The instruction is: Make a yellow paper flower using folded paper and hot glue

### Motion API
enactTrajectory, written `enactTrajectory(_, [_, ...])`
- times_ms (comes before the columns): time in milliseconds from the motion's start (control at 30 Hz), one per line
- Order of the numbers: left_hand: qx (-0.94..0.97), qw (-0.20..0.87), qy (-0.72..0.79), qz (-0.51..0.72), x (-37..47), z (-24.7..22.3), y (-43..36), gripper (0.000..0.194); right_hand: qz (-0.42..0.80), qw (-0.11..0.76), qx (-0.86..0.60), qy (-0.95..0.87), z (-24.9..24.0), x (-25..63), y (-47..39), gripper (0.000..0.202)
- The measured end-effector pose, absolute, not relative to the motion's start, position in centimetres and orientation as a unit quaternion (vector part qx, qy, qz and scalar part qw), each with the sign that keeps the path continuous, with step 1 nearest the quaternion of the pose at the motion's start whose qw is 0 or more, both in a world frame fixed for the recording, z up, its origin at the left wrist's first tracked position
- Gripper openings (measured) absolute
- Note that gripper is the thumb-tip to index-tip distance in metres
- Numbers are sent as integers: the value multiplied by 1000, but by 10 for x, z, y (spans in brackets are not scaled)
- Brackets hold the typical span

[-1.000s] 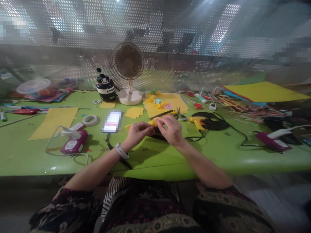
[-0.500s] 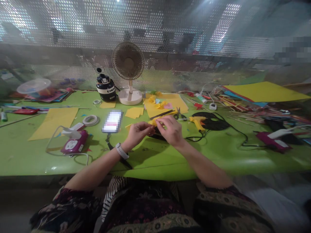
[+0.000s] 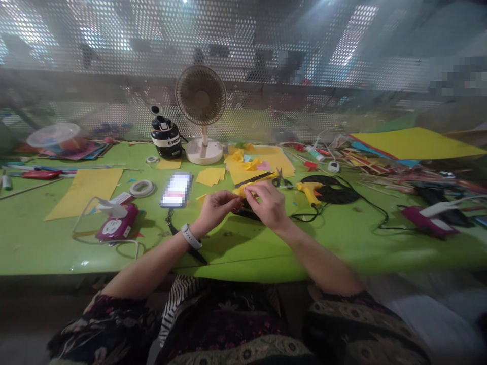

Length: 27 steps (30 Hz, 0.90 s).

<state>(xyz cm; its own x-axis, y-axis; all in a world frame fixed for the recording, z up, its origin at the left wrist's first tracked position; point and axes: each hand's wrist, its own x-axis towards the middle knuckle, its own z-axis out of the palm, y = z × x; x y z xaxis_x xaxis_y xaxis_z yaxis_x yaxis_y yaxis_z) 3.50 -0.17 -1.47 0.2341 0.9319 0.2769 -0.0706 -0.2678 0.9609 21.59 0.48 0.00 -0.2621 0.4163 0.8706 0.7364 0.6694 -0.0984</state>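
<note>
Between my two hands is a small folded piece of yellow paper (image 3: 240, 190), partly hidden by the fingers. My left hand (image 3: 216, 212), a pale watch on its wrist, is closed in a pinch at the paper's near side. From the right, my right hand (image 3: 268, 204) pinches the same paper between thumb and fingers. A dark, flat thing lies on the table under the hands, mostly covered. Just beyond them are a long dark stick (image 3: 255, 179) and scissors (image 3: 280, 181). A yellow glue gun (image 3: 311, 192) rests right of my right hand, on a black disc (image 3: 340, 191).
Left of my hands lie a phone (image 3: 175, 189), a tape roll (image 3: 142, 188) and a purple power strip (image 3: 118, 225). A fan (image 3: 204, 152) and a dark bottle (image 3: 167, 141) stand at the back. Yellow paper sheets (image 3: 283, 156) and scraps lie beyond. Coloured sheets (image 3: 418, 143) cover sticks at right.
</note>
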Motion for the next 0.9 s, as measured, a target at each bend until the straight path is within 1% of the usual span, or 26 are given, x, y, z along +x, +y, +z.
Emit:
enactTrajectory(133, [610, 501, 346, 507, 35, -14, -2, 35, -164, 481, -369, -778, 0, 216, 5, 11])
enactTrajectory(267, [609, 493, 347, 516, 33, -16, 1, 33, -167, 493, -354, -777, 1, 215, 4, 6])
enactTrajectory(400, [631, 451, 357, 520, 29, -16, 6, 33, -156, 489, -359, -780, 4, 215, 2, 18])
enactTrajectory(467, [674, 389, 364, 511, 25, -15, 8, 29, -143, 492, -357, -781, 6, 216, 2, 19])
enactTrajectory(600, [769, 217, 368, 476, 18, -12, 9, 18, -148, 512, -357, -767, 8, 220, 3, 22])
enactTrajectory(733, [815, 100, 358, 444, 13, -9, 7, 23, -152, 479, -370, -781, 5, 221, 6, 29])
enactTrajectory(900, [853, -18, 341, 395, 11, -8, 6, 28, -155, 443, -389, -793, 1, 220, 8, 21])
